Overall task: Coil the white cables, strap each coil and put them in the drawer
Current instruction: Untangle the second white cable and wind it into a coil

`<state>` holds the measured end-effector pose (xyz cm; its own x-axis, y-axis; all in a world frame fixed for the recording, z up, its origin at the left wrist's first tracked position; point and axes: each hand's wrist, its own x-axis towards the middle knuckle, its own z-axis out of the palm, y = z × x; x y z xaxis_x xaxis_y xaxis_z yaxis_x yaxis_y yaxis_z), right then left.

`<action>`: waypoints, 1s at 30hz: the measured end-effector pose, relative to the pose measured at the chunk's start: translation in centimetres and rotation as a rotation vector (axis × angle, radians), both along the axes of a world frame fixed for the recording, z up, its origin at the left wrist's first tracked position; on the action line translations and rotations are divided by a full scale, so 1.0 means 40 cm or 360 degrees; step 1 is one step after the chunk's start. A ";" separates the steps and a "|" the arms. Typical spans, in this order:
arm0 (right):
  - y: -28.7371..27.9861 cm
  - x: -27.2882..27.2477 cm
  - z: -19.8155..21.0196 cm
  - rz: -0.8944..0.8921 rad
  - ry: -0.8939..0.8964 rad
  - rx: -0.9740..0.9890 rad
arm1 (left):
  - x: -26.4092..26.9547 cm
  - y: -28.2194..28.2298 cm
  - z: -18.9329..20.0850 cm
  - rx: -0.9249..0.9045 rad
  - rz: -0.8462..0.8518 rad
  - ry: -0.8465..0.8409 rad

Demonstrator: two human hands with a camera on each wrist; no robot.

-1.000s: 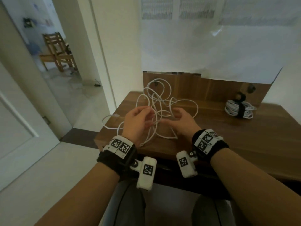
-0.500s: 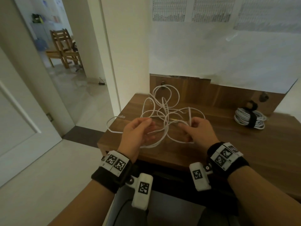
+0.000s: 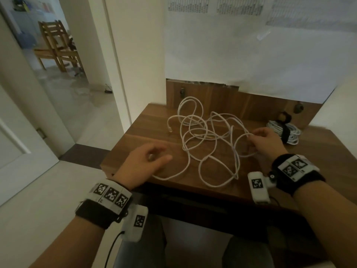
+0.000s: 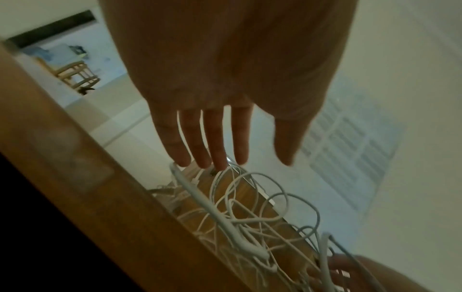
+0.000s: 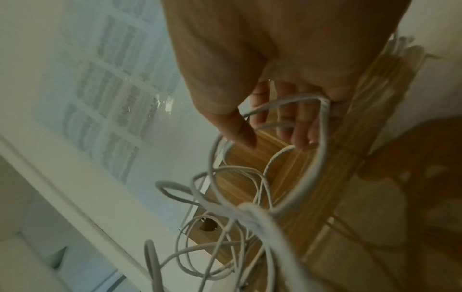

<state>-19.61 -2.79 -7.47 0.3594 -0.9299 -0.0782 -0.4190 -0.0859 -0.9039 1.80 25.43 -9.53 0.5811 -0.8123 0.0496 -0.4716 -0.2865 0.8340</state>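
Note:
A loose white cable [image 3: 208, 140] lies in tangled loops across the middle of the wooden table [image 3: 318, 171]. My right hand [image 3: 253, 140] is at the tangle's right side. In the right wrist view its curled fingers [image 5: 297, 130] hold a loop of the cable [image 5: 317, 158]. My left hand [image 3: 160, 153] hovers over the table's left front part, holding nothing. The left wrist view shows its fingers [image 4: 217, 150] straight above the cable [image 4: 240, 233]. A finished white coil [image 3: 289, 132] with a black strap lies at the back right.
A wooden backboard [image 3: 222, 99] with small knobs stands at the table's rear, with a paper-covered wall above it. To the left are the table's edge, an open doorway and a wooden chair [image 3: 56, 45] far off. My knees are under the front edge.
My left hand has let go of the cable and drawn back to the left front. My right hand has moved right with a loop, and the tangle now lies spread on the table.

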 end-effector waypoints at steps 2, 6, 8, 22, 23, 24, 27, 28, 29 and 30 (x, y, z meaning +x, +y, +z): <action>-0.002 -0.004 0.012 -0.0020 0.0052 -0.0078 | -0.022 0.005 0.002 0.0132 -0.0172 -0.0051; 0.033 -0.009 0.050 -0.0051 -0.0075 -0.0352 | -0.049 -0.002 -0.023 0.0407 -0.0411 -0.0423; 0.073 0.005 0.075 0.0035 -0.0201 -0.0445 | -0.054 -0.012 -0.035 0.0474 -0.0441 -0.0599; 0.174 0.077 0.059 0.0409 -0.0038 -0.0726 | 0.065 -0.236 0.094 0.0082 0.0244 -0.0290; 0.171 0.078 0.063 0.0390 -0.0044 -0.0722 | 0.082 -0.265 0.100 0.0145 0.0219 -0.0324; 0.170 0.079 0.068 0.0379 -0.0044 -0.0728 | 0.098 -0.290 0.101 0.0241 0.0181 -0.0421; 0.164 0.078 0.090 0.0413 -0.0019 -0.0778 | 0.120 -0.341 0.121 0.0526 0.0023 -0.0839; 0.161 0.075 0.095 0.0422 -0.0022 -0.0791 | 0.122 -0.349 0.132 0.0547 -0.0012 -0.0919; 0.157 0.072 0.102 0.0418 -0.0031 -0.0799 | 0.125 -0.357 0.145 0.0494 -0.0028 -0.0956; 0.149 0.067 0.108 0.0405 -0.0048 -0.0798 | 0.130 -0.366 0.162 0.0386 -0.0011 -0.0956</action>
